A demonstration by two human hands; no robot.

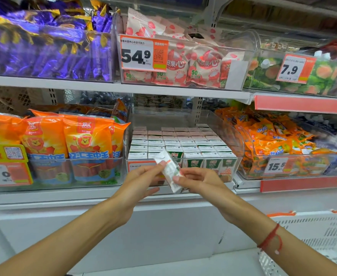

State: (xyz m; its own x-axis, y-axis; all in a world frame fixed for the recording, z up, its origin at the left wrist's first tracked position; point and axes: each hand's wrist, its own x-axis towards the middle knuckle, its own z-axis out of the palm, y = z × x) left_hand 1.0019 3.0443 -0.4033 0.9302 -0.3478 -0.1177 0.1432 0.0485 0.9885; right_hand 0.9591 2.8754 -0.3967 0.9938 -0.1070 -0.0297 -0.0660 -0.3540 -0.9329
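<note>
White and green, a small juice carton [168, 172] sits tilted at the centre of the frame, held in the air between two bare hands; the left hand [141, 179] pinches its upper end with thumb and forefinger, its other fingers stretched loosely beneath; the right hand [199, 181] pinches its lower part, fingers curled round the edge. A red string bracelet [271, 238] circles the right wrist at the lower right.

Just behind the carton, in the middle of the frame, a clear bin [241, 148] stands on the lower shelf, packed with tidy rows of matching cartons [183, 142]; the back of the bin shows bare space. Orange sausage packs [87, 140] fill the bin to the left; orange sweet bags [273, 140] fill the one to the right. Across the upper shelf lie purple wrappers [50, 48] at the upper left and a price tag [141, 54] reading 54.9 at the upper centre; a white basket [313, 236] shows at the lower right.

The work looks well advanced, as most of the bin is filled and neatly faced; this one carton is outside it, in front of the front row; it probably remains to be set among the others, though taking it out cannot be excluded.
</note>
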